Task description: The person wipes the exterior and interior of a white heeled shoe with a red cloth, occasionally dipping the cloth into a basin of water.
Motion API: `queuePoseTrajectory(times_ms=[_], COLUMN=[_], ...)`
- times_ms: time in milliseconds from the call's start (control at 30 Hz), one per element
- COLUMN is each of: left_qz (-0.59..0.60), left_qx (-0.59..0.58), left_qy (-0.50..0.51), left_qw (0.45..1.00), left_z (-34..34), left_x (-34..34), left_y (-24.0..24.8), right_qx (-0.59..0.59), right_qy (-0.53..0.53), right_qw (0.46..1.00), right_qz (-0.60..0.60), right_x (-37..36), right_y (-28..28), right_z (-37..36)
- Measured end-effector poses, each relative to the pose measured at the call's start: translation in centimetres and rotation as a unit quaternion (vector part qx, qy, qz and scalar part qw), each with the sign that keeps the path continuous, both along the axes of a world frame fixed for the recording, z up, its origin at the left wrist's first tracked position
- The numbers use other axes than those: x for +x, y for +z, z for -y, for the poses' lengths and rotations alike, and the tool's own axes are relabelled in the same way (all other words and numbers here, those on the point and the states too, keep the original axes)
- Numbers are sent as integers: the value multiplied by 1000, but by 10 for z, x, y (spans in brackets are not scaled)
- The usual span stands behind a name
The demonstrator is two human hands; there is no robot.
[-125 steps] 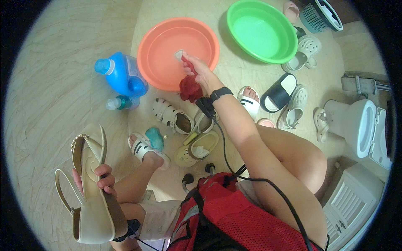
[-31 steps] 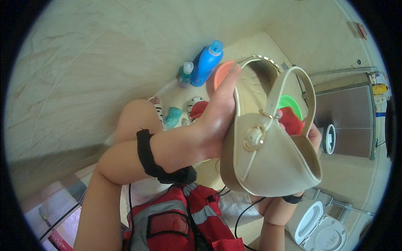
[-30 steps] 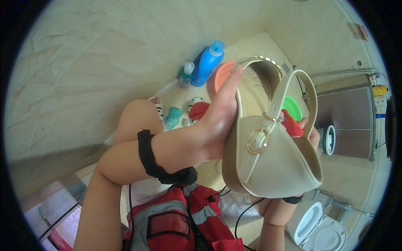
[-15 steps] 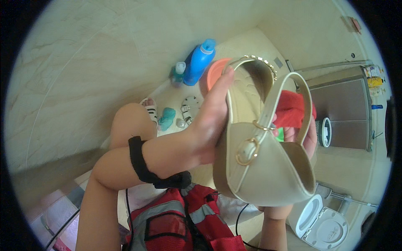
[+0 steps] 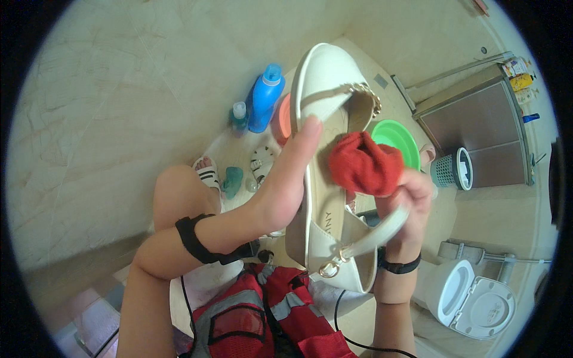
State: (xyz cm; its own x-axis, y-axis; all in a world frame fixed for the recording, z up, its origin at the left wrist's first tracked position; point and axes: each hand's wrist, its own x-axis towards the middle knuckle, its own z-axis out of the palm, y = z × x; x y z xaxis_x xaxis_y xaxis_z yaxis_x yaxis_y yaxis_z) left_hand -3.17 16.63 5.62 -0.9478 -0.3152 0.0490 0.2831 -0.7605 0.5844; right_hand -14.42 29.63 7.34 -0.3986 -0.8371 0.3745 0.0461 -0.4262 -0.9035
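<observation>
A white flat shoe (image 5: pixel 325 80) with a gold chain trim, a buckle and a slingback strap is raised in front of me, toe pointing away. My left hand (image 5: pixel 285 188) grips it along its left side, thumb near the toe opening. Bunched in my right hand (image 5: pixel 412 200) is a red cloth (image 5: pixel 364 164), held over the insole at the shoe's right side. The strap (image 5: pixel 379 232) crosses in front of my right hand, slightly blurred. Whether the cloth touches the insole I cannot tell. The fingers of my left hand are hidden behind the shoe.
Beyond the shoe are a tall blue bottle (image 5: pixel 266 98), a small teal bottle (image 5: pixel 239 117), a coral basin (image 5: pixel 282 119) and a green basin (image 5: pixel 399 140). A white sandal (image 5: pixel 261 161) and a crumpled teal item (image 5: pixel 231 182) lie on the floor. At right stand a basket (image 5: pixel 444 171) and a toilet (image 5: pixel 458 286).
The shoe has been turned round, its toe now away from me. My right hand brought the red cloth from behind the shoe to over its insole. The green basin shows more fully.
</observation>
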Motion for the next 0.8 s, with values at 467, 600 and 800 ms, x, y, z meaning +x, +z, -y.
queuePoseTrajectory(times_ms=[467, 600, 800], left_qz=[-24, 11, -25], left_qx=[-346, -400, -265], left_qy=[33, 46, 69], left_qw=[937, 915, 961], left_z=[3, 14, 23], left_x=[9, 14, 13], left_y=[-21, -6, 2], right_qx=[72, 132, 69], right_qy=[-180, -124, -110], right_qw=[774, 776, 797], right_qz=[-602, -605, -590], right_x=[20, 17, 17], right_y=[-1, -1, -4], right_z=[4, 1, 2])
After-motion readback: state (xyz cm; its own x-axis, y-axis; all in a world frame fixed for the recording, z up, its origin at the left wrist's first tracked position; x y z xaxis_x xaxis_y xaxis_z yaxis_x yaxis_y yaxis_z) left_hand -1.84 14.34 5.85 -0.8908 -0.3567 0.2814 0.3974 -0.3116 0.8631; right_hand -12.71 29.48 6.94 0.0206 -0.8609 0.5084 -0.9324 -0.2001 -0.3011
